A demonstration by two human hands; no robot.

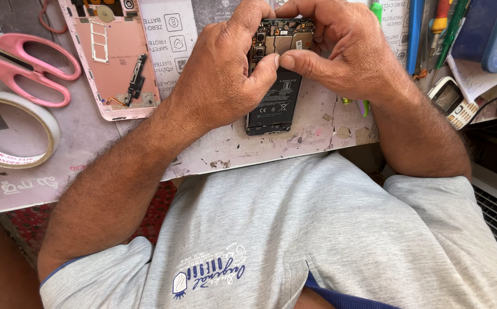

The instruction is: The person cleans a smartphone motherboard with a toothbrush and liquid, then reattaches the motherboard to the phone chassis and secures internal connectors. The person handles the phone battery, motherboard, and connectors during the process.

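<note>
Far left I see pink scissors (28,66), then a pink back cover (117,63). My left hand (222,74) and right hand (340,51) both grasp the opened phone (274,94), thumbs meeting above its battery, at the worktable (271,149) edge.

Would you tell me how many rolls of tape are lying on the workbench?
1: a roll of tape lies at the bench's left edge, below the pink scissors. Others may be hidden among the clutter at the far right.

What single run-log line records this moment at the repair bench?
left hand: thumb pressing opened phone | right hand: thumb pressing same spot | phone: flat on mat, battery exposed | pink back cover: left, apart
</note>
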